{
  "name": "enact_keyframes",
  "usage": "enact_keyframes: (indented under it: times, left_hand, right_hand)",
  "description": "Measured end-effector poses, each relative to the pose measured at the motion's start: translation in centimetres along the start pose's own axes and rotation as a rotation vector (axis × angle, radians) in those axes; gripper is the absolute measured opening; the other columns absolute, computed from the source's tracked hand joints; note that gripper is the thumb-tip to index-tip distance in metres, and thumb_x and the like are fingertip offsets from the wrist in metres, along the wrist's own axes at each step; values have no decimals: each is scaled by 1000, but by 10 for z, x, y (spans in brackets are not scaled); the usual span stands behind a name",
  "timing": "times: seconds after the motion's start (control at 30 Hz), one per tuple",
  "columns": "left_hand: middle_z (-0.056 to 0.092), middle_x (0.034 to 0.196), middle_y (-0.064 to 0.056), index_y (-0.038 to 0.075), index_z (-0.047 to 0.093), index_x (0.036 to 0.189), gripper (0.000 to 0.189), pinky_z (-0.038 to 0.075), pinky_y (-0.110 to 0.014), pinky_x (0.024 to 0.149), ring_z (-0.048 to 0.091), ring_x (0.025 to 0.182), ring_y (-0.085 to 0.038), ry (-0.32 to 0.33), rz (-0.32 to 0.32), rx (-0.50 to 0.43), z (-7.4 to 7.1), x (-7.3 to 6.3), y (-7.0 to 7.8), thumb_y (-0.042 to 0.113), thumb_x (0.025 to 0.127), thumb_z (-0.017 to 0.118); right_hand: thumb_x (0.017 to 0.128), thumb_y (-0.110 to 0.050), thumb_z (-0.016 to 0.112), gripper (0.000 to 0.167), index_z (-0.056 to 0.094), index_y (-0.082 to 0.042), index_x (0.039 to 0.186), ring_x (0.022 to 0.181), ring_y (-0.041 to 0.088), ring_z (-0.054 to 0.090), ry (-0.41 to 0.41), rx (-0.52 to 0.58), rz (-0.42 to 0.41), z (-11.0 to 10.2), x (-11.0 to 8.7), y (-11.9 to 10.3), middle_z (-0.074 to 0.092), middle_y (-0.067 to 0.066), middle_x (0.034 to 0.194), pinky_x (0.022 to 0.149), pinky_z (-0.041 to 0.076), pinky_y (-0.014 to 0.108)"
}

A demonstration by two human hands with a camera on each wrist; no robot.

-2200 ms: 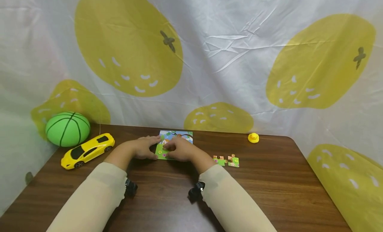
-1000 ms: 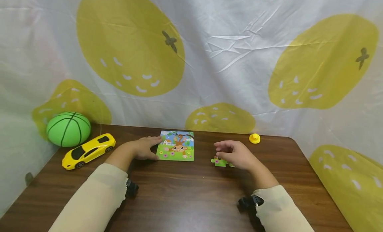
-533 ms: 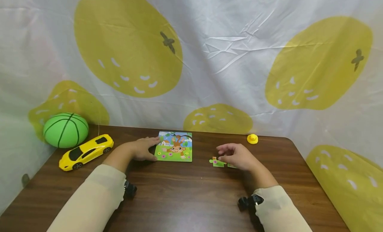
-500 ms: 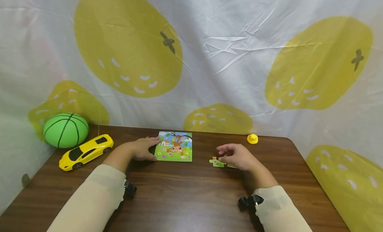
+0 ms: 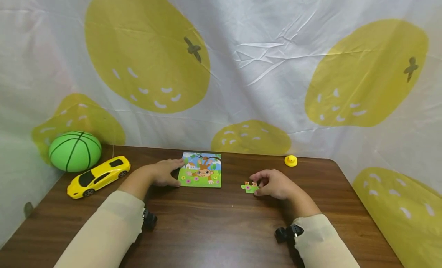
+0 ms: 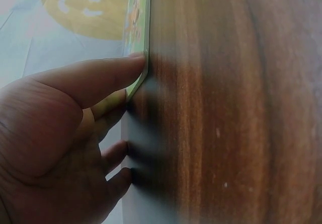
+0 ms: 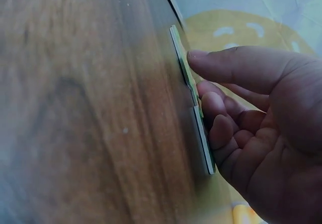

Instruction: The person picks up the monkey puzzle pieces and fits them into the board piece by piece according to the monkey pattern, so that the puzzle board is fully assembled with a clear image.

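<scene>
In the head view my left hand (image 5: 165,172) rests at the left edge of a square jigsaw puzzle (image 5: 207,179) with a monkey picture. Its thumb touches the near corner, and its spread fingers reach along the side toward the back. To the right, my right hand (image 5: 276,184) is low over two loose puzzle pieces. Thumb and index finger are right at one green puzzle piece (image 5: 249,189); whether they pinch it I cannot tell. The right wrist view has the second puzzle piece (image 7: 203,143) flat beside the first, under the curled fingers; the head view hides it.
A yellow toy car (image 5: 100,176) and a green ball (image 5: 75,151) sit at the left of the brown wooden table (image 5: 214,229). At the back right is a small yellow rubber duck (image 5: 291,161). A white curtain (image 5: 248,68) printed with yellow fruit hangs behind.
My right hand has left the puzzle, moved right to the loose pieces, and lowered with thumb and index finger drawing close to one. The left hand has stayed at the puzzle's edge.
</scene>
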State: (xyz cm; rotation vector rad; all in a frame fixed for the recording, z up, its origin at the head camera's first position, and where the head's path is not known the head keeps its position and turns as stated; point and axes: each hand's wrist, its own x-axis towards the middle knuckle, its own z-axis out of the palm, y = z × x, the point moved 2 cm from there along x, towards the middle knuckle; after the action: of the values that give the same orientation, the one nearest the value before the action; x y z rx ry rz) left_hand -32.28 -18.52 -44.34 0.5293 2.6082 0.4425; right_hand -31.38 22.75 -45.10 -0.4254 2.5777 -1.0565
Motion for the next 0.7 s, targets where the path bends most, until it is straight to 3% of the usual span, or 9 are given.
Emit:
enact_keyframes:
  times: [0.43,0.7]
  left_hand:
    - [22,180,-13,12,31,170,86,15,-69,133,14,166,-50,2,-6,-7,1,-1,0,39,100,73]
    - [22,180,-13,11,31,170,86,15,-69,134,14,166,-50,3,-5,-4,1,-1,0,39,100,74]
  right_hand:
    - [80,-9,93,45,78,-10,123,96,18,63,-11,-88,-5,3,-1,-3,74,4,105,82,55,29]
    - [80,-10,92,44,79,-10,122,90,16,63,4,-149,-28,2,0,-7,76,2,102,78,55,30]
